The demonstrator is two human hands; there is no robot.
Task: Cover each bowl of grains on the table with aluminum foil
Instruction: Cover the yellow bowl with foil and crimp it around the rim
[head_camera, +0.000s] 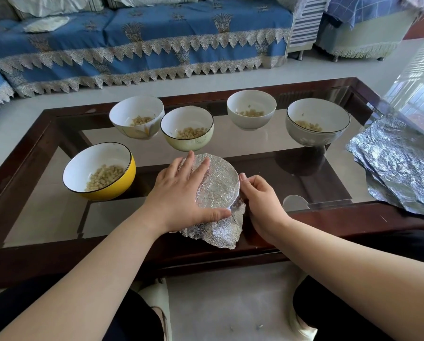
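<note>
At the near edge of the glass desk (267,153), foil-covered bowl (217,184) pinned under spread left hand (181,190); right hand (258,196) pinched foil at the right rim. Judged thin, crinkly, tear-prone; best gripped at loose skirt below rim. No writing readable.

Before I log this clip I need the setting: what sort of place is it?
Most likely a home living room: a sofa draped in a blue lace-trimmed cover, a low glass-topped coffee table, and a tiled floor.
</note>
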